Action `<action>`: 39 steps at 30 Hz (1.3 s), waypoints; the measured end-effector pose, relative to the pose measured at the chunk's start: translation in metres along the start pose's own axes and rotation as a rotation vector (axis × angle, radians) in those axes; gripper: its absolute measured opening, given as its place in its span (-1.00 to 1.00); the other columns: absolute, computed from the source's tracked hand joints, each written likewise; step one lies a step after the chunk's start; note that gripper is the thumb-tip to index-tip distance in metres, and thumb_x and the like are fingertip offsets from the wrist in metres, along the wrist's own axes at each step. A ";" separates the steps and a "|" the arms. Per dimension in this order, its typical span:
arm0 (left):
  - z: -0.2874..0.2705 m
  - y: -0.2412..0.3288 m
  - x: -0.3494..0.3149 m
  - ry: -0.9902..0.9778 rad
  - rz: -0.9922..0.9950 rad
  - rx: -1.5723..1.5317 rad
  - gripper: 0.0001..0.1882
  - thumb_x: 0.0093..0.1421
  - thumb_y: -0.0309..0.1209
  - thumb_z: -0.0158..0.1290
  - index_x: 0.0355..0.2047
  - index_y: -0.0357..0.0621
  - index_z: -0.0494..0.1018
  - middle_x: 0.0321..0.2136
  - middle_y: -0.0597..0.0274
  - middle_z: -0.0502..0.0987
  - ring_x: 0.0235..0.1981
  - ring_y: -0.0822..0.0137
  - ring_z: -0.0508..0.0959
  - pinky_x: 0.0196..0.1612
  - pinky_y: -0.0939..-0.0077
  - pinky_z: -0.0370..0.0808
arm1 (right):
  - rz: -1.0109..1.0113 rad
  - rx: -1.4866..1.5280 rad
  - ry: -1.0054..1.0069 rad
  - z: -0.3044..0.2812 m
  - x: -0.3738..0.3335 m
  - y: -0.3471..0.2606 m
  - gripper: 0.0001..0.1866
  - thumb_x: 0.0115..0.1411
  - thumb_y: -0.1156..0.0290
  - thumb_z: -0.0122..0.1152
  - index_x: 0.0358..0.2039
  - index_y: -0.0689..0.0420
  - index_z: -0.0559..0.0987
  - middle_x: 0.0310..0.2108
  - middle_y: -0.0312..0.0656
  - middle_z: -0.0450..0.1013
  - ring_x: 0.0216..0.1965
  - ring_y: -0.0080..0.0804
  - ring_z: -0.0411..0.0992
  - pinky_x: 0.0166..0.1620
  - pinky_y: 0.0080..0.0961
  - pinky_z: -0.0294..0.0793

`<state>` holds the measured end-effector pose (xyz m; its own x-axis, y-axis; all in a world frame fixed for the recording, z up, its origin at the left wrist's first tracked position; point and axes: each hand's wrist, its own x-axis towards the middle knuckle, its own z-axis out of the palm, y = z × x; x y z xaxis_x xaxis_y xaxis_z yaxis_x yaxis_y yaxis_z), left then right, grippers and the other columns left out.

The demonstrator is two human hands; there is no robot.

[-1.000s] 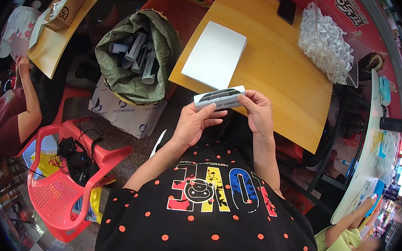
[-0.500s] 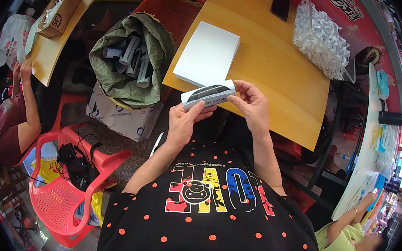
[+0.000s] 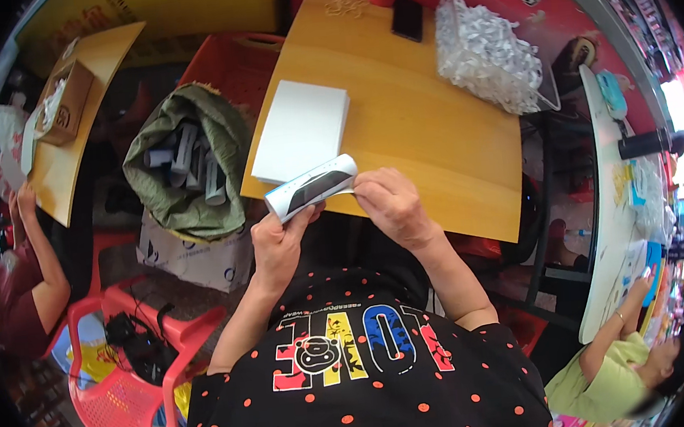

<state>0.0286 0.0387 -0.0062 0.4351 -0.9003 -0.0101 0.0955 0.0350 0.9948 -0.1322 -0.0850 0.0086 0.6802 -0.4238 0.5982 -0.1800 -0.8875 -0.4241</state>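
Note:
A printed paper roll (image 3: 311, 188), white with a dark umbrella picture, is held tilted over the near left edge of the wooden table. My left hand (image 3: 281, 241) grips it from below near its left end, the thumb and fingers closed around it. At the right end my right hand (image 3: 394, 205) is closed in a pinch at the paper's edge; its fingertips are partly hidden. Just beyond the roll a stack of white sheets (image 3: 302, 127) lies on the table. To the left, an open green sack (image 3: 216, 127) holds several similar rolls (image 3: 187, 158).
On the wooden table (image 3: 433, 140) are a clear bin of white strips (image 3: 487, 58), a black phone (image 3: 407, 19) and rubber bands (image 3: 346, 2). A red plastic chair (image 3: 122, 395) with black cables stands at left. Other people sit at far left and lower right.
The roll has gone from nearly level to tilted, its right end higher. My right hand has turned over to pinch at its end. The view has shifted, so the table appears further left.

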 end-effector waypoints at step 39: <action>0.028 0.003 0.002 0.031 0.272 0.395 -0.79 0.19 -0.61 0.02 -0.16 -0.42 0.48 -0.33 0.10 0.61 -0.29 0.39 0.60 -0.20 0.54 0.55 | -0.001 -0.001 0.006 0.002 -0.011 0.021 -0.78 -0.11 0.69 0.20 -0.47 0.19 0.37 -0.41 -0.12 0.32 -0.37 -0.17 0.35 -0.30 -0.35 0.37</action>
<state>0.0045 0.0247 -0.0006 0.4243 -0.8677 0.2588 -0.3704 0.0945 0.9241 -0.1422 -0.0991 -0.0084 0.6762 -0.4239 0.6025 -0.1798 -0.8881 -0.4231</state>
